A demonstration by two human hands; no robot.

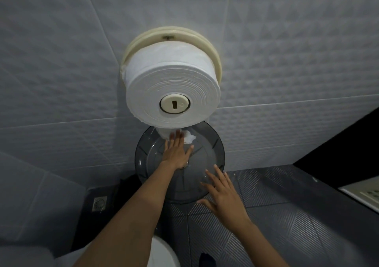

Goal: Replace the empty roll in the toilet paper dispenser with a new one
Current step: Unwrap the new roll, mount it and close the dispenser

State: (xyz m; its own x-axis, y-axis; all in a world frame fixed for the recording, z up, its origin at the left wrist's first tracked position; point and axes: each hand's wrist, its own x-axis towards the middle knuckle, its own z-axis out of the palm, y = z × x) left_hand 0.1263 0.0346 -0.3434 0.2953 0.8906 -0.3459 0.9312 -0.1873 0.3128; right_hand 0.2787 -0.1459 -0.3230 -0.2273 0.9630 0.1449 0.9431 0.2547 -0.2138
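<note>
Toilet paper roll [172, 82], full and white, seated on cream dispenser back plate [215, 51] against grey tiled wall [61, 61], cream hub cap [174, 103] in its core. Below, smoky grey cover [213, 154] hanging open. Left hand [177, 151] spread flat on cover's inner face, fingertips at loose paper tail [189, 138], gripping nothing. Right hand [222, 193] splayed, fingers on cover's lower rim, also grasping nothing. Floor drain [99, 203] at lower left.
</note>
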